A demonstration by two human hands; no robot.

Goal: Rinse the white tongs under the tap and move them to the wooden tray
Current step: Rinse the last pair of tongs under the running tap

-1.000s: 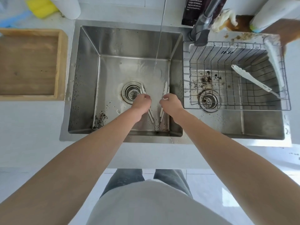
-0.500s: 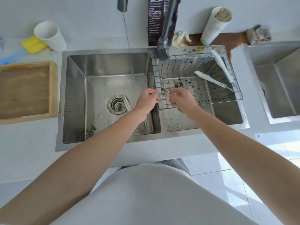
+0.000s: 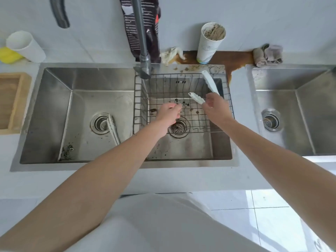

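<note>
Tongs (image 3: 197, 99) in the wire basket (image 3: 141, 106) half vanish under the right hand (image 3: 216, 108), grip clamped on them; left hand (image 3: 169, 110) hangs slack, empty.

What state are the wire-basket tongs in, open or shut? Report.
Open: the white tongs splay in a V inside the wire basket, tips apart, arms converging toward the right hand.

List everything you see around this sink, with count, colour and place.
Basins: three, steel, in counter.
Wire basket: one, metal, middle basin.
Basket tongs: one, white, inside wire basket.
Sink tongs: one, white, left basin beside drain.
Wooden tray: one, tan, far left.
Tap: one, grey, behind basins.
Cups: two, white, back counter.
Sponge: one, yellow, back left.
Rag: one, grey, back right.
Dark bag: one, black, behind tap.
Left hand: one, empty, above basket.
Right hand: one, gripping basket tongs.
</note>
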